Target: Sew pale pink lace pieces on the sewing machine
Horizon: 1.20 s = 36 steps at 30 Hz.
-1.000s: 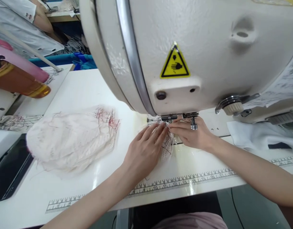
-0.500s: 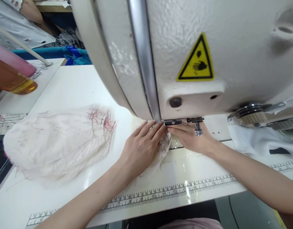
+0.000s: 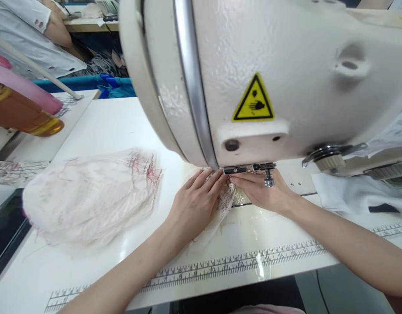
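Observation:
My left hand point(image 3: 198, 200) lies on a piece of white lace fabric point(image 3: 226, 201) with its fingers stretched forward, pressing it to the sewing machine's bed. The lace runs under the head of the white sewing machine point(image 3: 269, 52). From the other side my right hand point(image 3: 266, 189) reaches in, fingers close together and closed at the lace's edge. Its fingertips are partly behind the metal guide point(image 3: 235, 170) beside the needle area. The needle itself is hidden by the machine head. To the left rests a pile of white lace pieces point(image 3: 89, 200) with red and dark loose threads.
A ruler strip point(image 3: 214, 271) runs along the front of the white table point(image 3: 105, 122). White cloth point(image 3: 351, 194) lies at the right. A phone-like dark object point(image 3: 9, 233), an amber bottle point(image 3: 24, 111) and a pink bottle point(image 3: 30, 85) are at the left. Another person's arm point(image 3: 58, 30) shows behind.
The camera view has shifted a little, so the machine head and the lace pile sit differently in the picture. Both hands keep nearly the same place on the lace.

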Motion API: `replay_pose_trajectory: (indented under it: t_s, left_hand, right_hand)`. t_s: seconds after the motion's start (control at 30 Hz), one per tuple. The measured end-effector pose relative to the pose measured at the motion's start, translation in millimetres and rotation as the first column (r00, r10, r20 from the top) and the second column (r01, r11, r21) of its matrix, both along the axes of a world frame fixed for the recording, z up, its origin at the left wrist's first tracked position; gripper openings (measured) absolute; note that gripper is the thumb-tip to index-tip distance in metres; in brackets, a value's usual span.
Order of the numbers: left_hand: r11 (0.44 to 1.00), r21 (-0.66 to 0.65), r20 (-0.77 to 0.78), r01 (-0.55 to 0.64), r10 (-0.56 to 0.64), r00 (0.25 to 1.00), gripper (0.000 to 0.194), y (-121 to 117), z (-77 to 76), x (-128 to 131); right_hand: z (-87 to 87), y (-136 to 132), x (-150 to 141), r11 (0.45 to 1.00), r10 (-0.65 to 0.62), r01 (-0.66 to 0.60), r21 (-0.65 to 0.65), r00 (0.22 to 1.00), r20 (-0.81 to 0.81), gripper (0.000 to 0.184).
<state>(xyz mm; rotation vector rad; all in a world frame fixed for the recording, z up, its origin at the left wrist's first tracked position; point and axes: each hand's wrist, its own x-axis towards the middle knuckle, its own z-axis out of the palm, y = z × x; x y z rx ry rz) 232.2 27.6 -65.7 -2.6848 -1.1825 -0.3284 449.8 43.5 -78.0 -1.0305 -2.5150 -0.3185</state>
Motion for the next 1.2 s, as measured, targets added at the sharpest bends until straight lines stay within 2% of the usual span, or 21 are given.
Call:
replay_pose_trajectory:
  t_s: [0.1,0.2,0.37,0.47,0.5,0.57,0.67,0.73,0.77,0.87,0.93,1.0,1.1,1.2]
  left_hand:
    - [1.0,0.007,0.002,0.006,-0.006,1.0,0.043,1.2,-1.4,-0.3]
    - [0.999,0.021,-0.003,0.024,-0.024,1.0,0.042,1.2,5.3,-0.7]
    - [0.99,0.004,0.027,0.137,-0.138,0.99,0.037,-11.5,32.2,-17.2]
    - [0.954,0.023,-0.003,0.298,-0.298,0.955,0.055,-29.1,36.5,-36.7]
    - [0.944,0.049,-0.027,0.325,-0.324,0.946,0.052,-35.8,34.9,-42.2]
    - [0.952,0.08,-0.033,0.297,-0.295,0.955,0.032,-48.2,31.3,-48.5]
    - [0.996,-0.049,0.124,0.074,-0.068,0.99,0.029,-57.4,34.5,-46.6]
    - [0.988,-0.149,0.178,-0.035,0.061,0.982,0.026,-53.6,43.9,-41.3]
    - [0.988,-0.15,0.17,-0.049,0.074,0.983,0.024,-48.6,49.1,-38.5]
    - [0.996,-0.071,0.073,0.061,-0.056,0.996,0.019,-25.7,58.1,-29.8]
    - [0.987,-0.041,0.009,0.155,-0.154,0.988,0.019,-9.2,55.0,-23.3]
    - [0.98,0.013,-0.044,0.197,-0.196,0.98,0.024,3.5,46.3,-16.6]
    - [0.968,0.156,-0.069,0.199,-0.19,0.979,0.036,12.2,31.8,-10.0]
    - [0.948,0.259,-0.075,0.184,-0.17,0.983,0.036,11.7,24.9,-8.7]
  right_hand:
    - [0.5,2.9,0.0,0.999,0.022,-0.025,-0.047,0.998,-0.063,0.028]
    - [1.6,6.6,0.7,0.992,0.032,-0.049,-0.112,0.989,-0.148,0.026]
    - [5.7,3.7,-0.5,0.996,0.084,-0.081,0.032,0.991,-0.104,0.028]
    - [7.5,-1.1,-3.0,0.996,0.053,-0.048,0.073,0.996,-0.074,0.029]
    - [7.8,-2.3,-3.6,0.996,0.054,-0.049,0.074,0.996,-0.07,0.03]
    - [7.5,-3.6,-4.2,0.997,0.062,-0.059,0.053,0.996,-0.069,0.031]
    - [4.9,-3.0,-3.7,0.992,0.123,-0.126,-0.021,0.986,-0.113,0.032]
    - [2.3,-1.5,-3.7,0.982,0.171,-0.181,-0.052,0.972,-0.159,0.029]
    - [1.2,-0.7,-4.0,0.978,0.191,-0.203,-0.05,0.965,-0.179,0.027]
    - [-0.6,1.2,-5.4,0.971,0.235,-0.237,0.019,0.947,-0.218,0.022]
    - [0.3,1.5,-6.2,0.969,0.248,-0.24,0.06,0.941,-0.229,0.023]
    - [2.8,0.7,-6.6,0.97,0.241,-0.23,0.074,0.944,-0.226,0.022]
    - [7.9,-1.9,-7.2,0.979,0.203,-0.198,0.044,0.955,-0.218,0.019]
    - [11.2,-4.0,-8.3,0.993,0.107,-0.113,-0.015,0.969,-0.222,0.023]
